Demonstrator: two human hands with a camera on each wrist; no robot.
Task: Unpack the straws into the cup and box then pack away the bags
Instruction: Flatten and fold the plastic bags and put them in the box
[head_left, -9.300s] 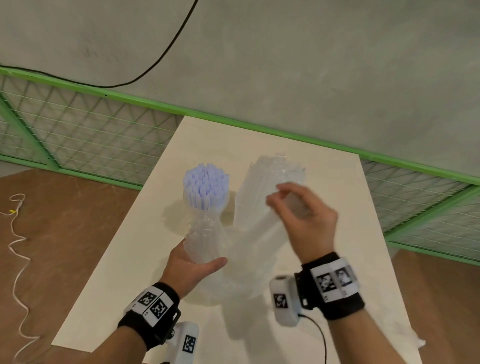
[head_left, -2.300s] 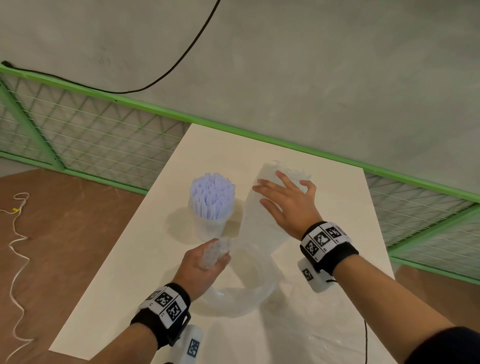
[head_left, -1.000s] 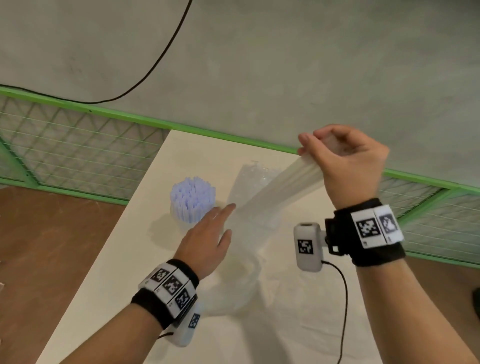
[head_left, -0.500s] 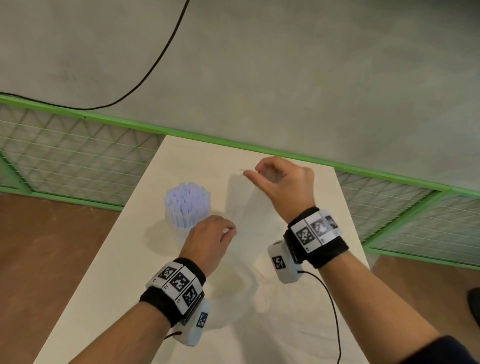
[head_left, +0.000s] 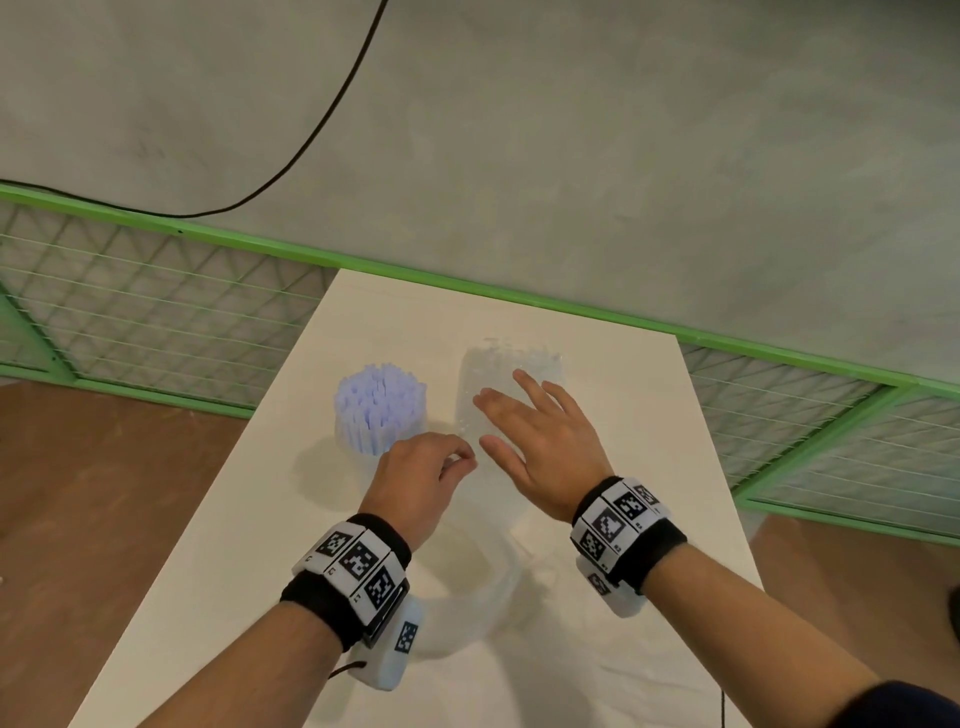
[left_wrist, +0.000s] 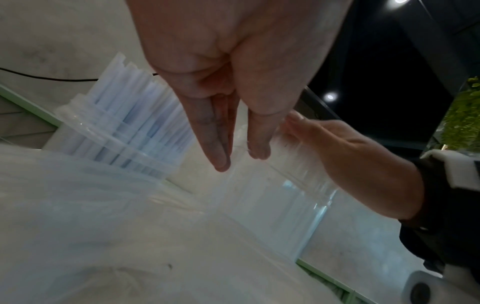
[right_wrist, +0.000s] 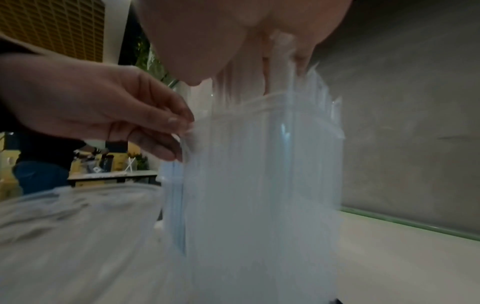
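Here the right hand (head_left: 540, 447) lies flat, fingers straight, on the clear straws standing in the box (head_left: 511, 364) at twelve o'clock. The left hand (head_left: 421, 478) pinches the box's near edge. The cup (head_left: 379, 410) of straws stands at ten o'clock, near the table's (head_left: 234, 545) left edge.

The head view is evenly and softly lit, fairly bright, with pale diffuse shadows on the cream rectangular counter (head_left: 613, 395) beside the clear plastic cup of pale blue straws (head_left: 378, 410) and under both forearms. Its wide lens bows the green metal rail (head_left: 519, 299) near the edges. The left wrist view is dimmer; small ceiling lamps (left_wrist: 330, 96) glare as white spots against a dark ceiling, and the near clear plastic is a milky blur. The right wrist view is the softest: the tall clear plastic box of translucent straws (right_wrist: 262, 164) is smeared, the near palm overexposed and unfocused, the background grainy.
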